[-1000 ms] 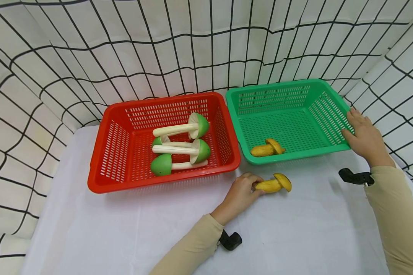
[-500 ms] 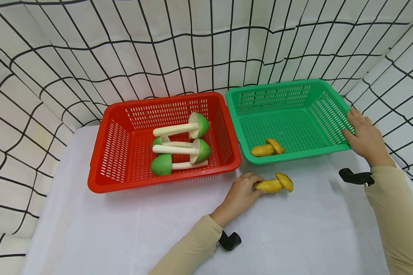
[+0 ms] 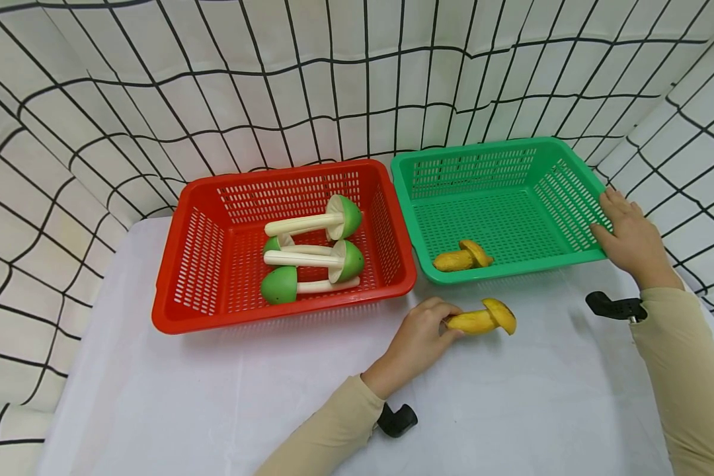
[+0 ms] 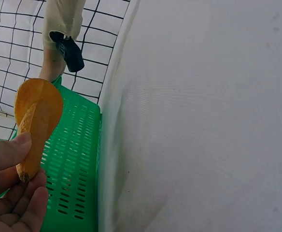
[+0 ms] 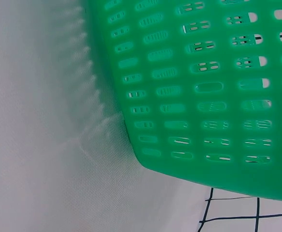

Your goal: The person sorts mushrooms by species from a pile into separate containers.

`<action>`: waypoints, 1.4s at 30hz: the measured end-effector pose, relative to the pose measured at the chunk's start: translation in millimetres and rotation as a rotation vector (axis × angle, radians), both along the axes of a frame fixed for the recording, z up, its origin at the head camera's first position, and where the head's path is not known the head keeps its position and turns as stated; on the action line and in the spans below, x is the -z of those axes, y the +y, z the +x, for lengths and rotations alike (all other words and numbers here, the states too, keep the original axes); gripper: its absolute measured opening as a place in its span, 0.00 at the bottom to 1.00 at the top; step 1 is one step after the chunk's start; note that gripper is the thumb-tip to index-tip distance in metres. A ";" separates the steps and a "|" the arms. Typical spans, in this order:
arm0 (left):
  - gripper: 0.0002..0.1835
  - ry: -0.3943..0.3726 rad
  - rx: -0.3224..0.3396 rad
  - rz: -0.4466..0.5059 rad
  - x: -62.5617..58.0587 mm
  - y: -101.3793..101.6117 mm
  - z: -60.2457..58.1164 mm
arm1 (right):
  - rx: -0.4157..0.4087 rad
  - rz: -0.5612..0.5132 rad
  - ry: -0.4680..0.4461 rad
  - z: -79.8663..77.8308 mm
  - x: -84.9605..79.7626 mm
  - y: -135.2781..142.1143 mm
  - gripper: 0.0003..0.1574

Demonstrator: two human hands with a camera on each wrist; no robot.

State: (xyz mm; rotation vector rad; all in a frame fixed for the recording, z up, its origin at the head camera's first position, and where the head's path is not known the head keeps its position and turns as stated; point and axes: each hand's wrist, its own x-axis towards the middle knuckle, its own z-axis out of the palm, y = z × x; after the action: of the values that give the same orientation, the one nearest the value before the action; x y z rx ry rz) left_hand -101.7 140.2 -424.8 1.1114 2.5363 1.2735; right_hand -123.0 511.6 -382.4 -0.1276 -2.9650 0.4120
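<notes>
Between the thumb and fingers of my left hand (image 3: pixel 419 337) is the stem end of a yellow mushroom (image 3: pixel 476 322), its cap pointing right. The left wrist view shows this mushroom (image 4: pixel 37 116) pinched low on the stem, its cap uppermost. At the right end of the green basket (image 3: pixel 514 266), my right hand (image 3: pixel 633 238) holds the rim, thumb over the edge. Another yellow mushroom (image 3: pixel 461 258) lies inside that basket at its front left. In the right wrist view only the slotted wall of the green basket (image 5: pixel 179 96) shows, the hand being out of sight.
Left of the green basket stands a red basket (image 3: pixel 214 320), their sides close together. Several green-capped mushrooms (image 3: pixel 312 260) with pale stems lie in it. Behind both baskets rises a white cloth with a black grid (image 3: pixel 357 86). A white cloth (image 3: pixel 512 410) covers the table.
My left hand has shifted slightly right with the yellow mushroom, whose cap now sits farther right. The right hand and both baskets have stayed in place.
</notes>
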 end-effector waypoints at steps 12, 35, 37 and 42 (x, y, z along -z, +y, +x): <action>0.15 0.043 0.026 0.055 -20.4 -5.1 2.7 | 0.002 -0.005 0.002 0.5 0.3 -0.7 0.38; 0.15 0.114 -0.052 0.151 -52.6 -15.5 -17.2 | 0.002 -0.005 -0.015 2.5 0.1 -0.8 0.38; 0.16 0.122 -0.075 0.136 -55.6 -16.0 -21.6 | 0.000 -0.006 -0.011 2.4 -0.6 -1.3 0.38; 0.16 0.158 -0.101 0.071 -62.0 -17.3 -32.5 | 0.002 -0.010 -0.009 1.7 -1.2 -2.3 0.38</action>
State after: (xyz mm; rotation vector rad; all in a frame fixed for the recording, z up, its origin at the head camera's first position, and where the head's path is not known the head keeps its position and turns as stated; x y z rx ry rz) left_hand -134.2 122.8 -362.8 1.1548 2.7139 1.3601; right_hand -121.3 509.2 -381.2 -0.1339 -2.9716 0.4265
